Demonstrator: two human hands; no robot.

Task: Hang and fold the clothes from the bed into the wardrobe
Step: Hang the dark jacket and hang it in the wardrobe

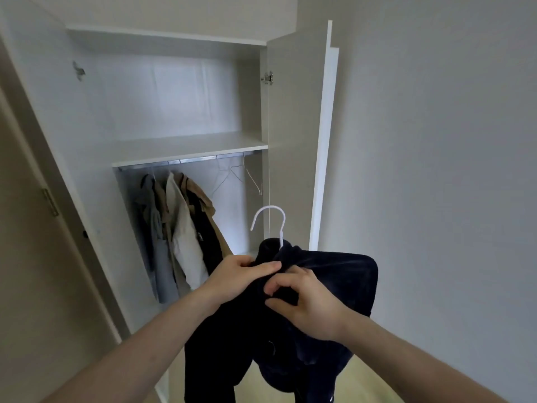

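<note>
1. Holding a dark navy garment in front of the open wardrobe, lower centre of view, with the fabric draping down below both forearms.
2. Carrying the garment on a white hanger; hook standing upright above the collar, curving to the left, apart from the rail.
3. Gripping the collar area with the left hand: fingers curled over the dark fabric, thumb lying along the top edge.
4. Pinching a fold of the garment with the right hand: thumb and forefinger closed on the cloth just below the collar, remaining fingers curled.
5. Keeping both hands just beside each other, nearly touching, at the neck of the garment.
6. Showing a metal rail mounted directly under the white shelf inside the wardrobe.
7. Hanging on the left part of the rail: several clothes in grey-blue, tan, cream and black, packed closely together.
8. Hanging on the right part of the rail: bare wire hangers, tilted.
9. Standing open at the right: the wardrobe door, edge-on against the pale wall.
</note>
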